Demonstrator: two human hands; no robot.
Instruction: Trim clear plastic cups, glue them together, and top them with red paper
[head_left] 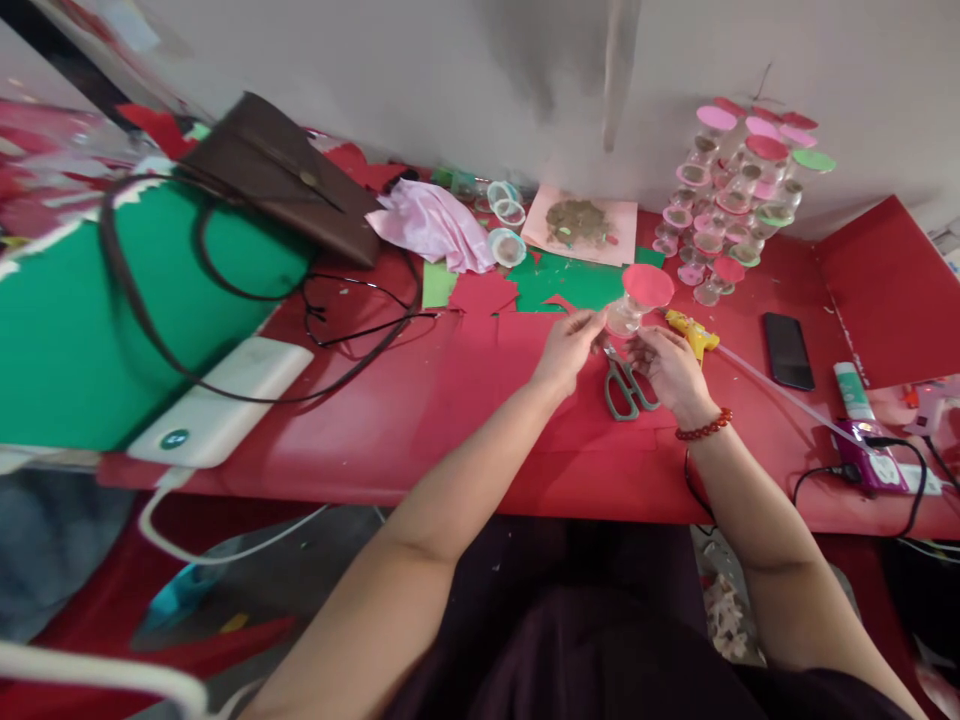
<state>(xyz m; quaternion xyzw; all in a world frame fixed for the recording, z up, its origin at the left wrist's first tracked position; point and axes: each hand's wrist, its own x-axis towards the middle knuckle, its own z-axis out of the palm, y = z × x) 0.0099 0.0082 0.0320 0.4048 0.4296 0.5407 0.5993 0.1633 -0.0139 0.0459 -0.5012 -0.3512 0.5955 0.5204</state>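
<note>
- Head view: a small clear plastic cup is held just above the red-covered table, right of the middle and slightly towards the far side. A round pink paper disc sits on its upper end, which tilts to the right.
- The left hand comes in from the left with its fingers curled, and the fingertips pinch the cup's left side.
- The right hand, with a red bead bracelet at the wrist, has bent fingers that meet the cup's lower end from the right. Blur hides whether they clamp it or only touch it.
- The cup looks light, thin-walled and smooth, so it would probably dent under a hard squeeze and could slip. A light pinch on opposite sides near the base seems the safest hold, since it keeps fingers off the paper disc, which looks soft and easy to crease.
- Grey-handled scissors lie on the table directly under and between the hands.
- A yellow glue gun lies just to the right of the cup, and a black phone lies further right.
- On the far side lie green paper sheets. A stack of clear cups with pink and green lids stands at the far right against the wall.
- Far left are a brown leather bag and a pale pink cloth.
</note>
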